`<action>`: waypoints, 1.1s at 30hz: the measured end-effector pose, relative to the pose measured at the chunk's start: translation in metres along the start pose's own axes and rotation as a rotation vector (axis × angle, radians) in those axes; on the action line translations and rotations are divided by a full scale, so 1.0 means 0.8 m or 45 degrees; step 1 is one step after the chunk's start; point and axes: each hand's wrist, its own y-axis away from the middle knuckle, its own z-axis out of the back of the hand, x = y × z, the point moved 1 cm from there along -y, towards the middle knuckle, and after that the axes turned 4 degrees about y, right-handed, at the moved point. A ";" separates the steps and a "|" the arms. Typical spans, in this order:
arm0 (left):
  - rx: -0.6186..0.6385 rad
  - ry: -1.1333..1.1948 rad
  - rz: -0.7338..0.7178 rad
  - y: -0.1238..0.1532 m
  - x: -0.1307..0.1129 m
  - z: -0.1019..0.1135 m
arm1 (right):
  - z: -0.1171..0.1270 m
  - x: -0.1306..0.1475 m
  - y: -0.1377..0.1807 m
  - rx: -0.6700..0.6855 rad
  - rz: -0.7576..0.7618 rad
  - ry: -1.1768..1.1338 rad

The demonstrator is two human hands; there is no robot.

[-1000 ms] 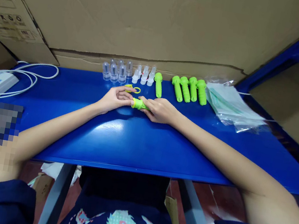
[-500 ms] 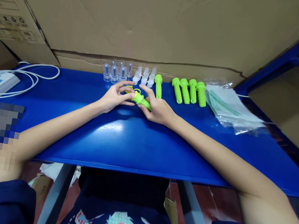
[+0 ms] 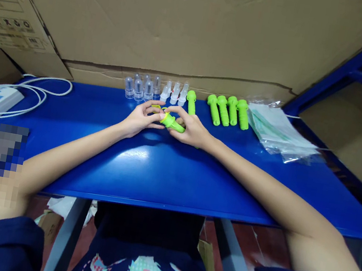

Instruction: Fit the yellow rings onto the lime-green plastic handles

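Between my hands, just above the blue table [image 3: 166, 179], is a lime-green flashlight-shaped plastic piece [image 3: 173, 123] with a yellow ring at its left end. My left hand [image 3: 136, 119] pinches that yellow end with thumb and fingers. A small yellow part [image 3: 155, 109] shows among the left fingers, its exact shape unclear. My right hand [image 3: 194, 130] is wrapped round the other end of the green piece, partly hiding it. A similar green piece [image 3: 191, 102] lies just behind my right hand.
Clear plastic capsules [image 3: 138, 89] and white-based nozzle-like pieces [image 3: 174, 94] stand at the back edge. Several green flashlight-shaped pieces [image 3: 223, 110] lie to the right, beside plastic bags [image 3: 280, 130]. A white cable [image 3: 46, 91] and power strip [image 3: 7, 100] lie left. Cardboard [image 3: 186, 24] walls the back.
My right fingers have shifted on the green piece, the index finger now arching over it. The green piece has moved very slightly down and right. My left hand keeps its pinch.
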 end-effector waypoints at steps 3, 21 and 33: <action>-0.022 0.022 -0.007 -0.001 0.002 -0.001 | -0.003 -0.003 0.000 -0.046 -0.028 0.002; -0.095 0.027 -0.116 0.003 0.008 -0.007 | -0.010 0.008 -0.002 -0.106 -0.232 0.072; -0.111 0.086 -0.145 -0.003 0.016 -0.004 | -0.015 0.006 -0.002 -0.273 -0.262 -0.298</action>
